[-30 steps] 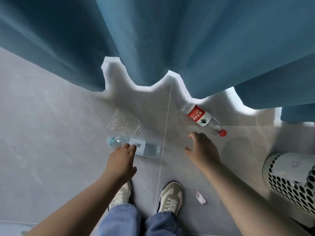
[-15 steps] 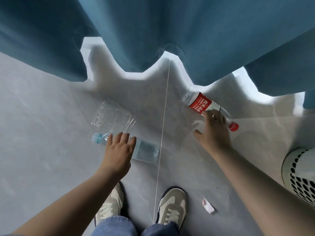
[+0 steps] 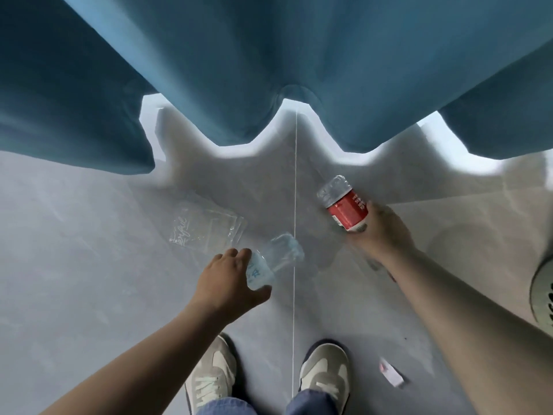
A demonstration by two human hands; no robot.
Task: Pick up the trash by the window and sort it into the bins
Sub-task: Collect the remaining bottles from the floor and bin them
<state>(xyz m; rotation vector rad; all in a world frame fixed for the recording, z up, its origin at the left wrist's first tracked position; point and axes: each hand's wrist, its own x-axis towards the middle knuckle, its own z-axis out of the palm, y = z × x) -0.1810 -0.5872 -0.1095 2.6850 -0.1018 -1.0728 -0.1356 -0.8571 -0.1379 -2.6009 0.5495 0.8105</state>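
Bottles in both hands

A pale grey glossy tiled floor is recorded, divided by a thin white grout line. A flat clear plastic bag with white lettering is noted at eleven o'clock from the grey-and-white trainers, and a small pink-white paper scrap at three o'clock.

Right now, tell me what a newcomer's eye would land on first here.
The big blue curtain fills the top of the view. Below it, the right grip holds a red-labelled bottle at centre right, and the left grip holds a clear bottle at the centre, beside a clear plastic bag lying on the grey floor.
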